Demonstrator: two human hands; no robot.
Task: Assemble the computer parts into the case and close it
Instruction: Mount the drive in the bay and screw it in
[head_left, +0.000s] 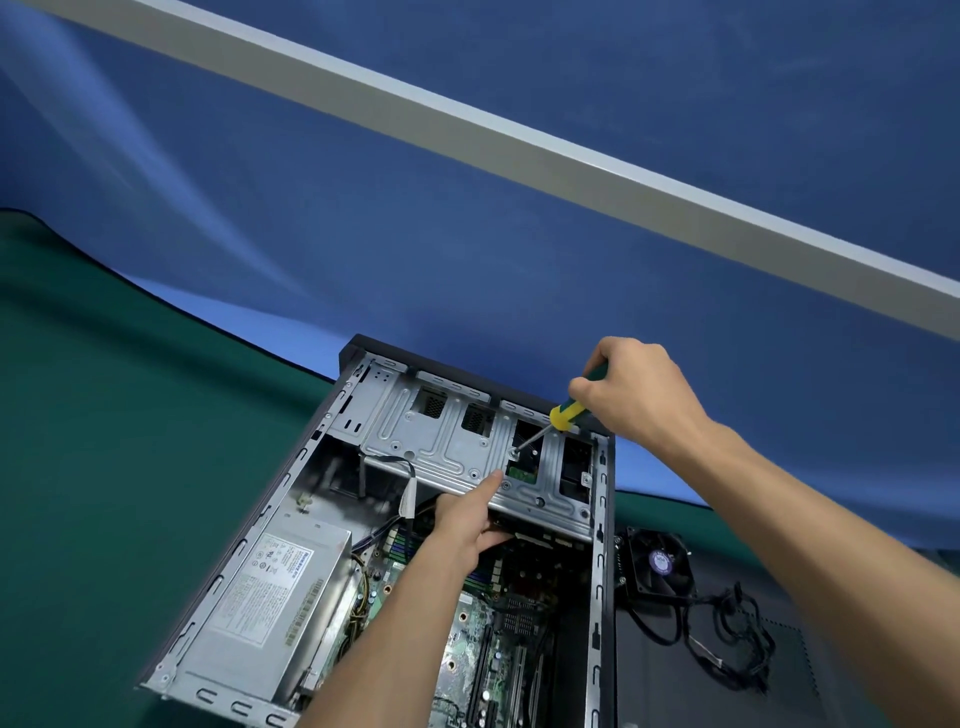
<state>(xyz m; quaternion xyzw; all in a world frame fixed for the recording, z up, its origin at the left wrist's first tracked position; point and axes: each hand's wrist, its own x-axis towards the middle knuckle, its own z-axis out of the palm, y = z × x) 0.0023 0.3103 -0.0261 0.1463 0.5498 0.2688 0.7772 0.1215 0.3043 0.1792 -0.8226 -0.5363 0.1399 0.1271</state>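
An open computer case (291, 483) lies on its side on the green mat, motherboard (467, 623) and silver power supply (275, 587) inside. A metal drive cage (441, 447) spans its far end. My right hand (639, 389) grips a green and yellow screwdriver (566, 413), whose tip rests on a screw (515, 453) on the cage. My left hand (467, 525) reaches into the case, thumb pressed on the cage's front edge and fingers curled under it.
A black cooling fan (657, 566) with a tangle of black cables (727, 639) lies to the right of the case on a dark panel (675, 675). Green mat (104, 415) stretches to the left. A blue backdrop with a white bar rises behind.
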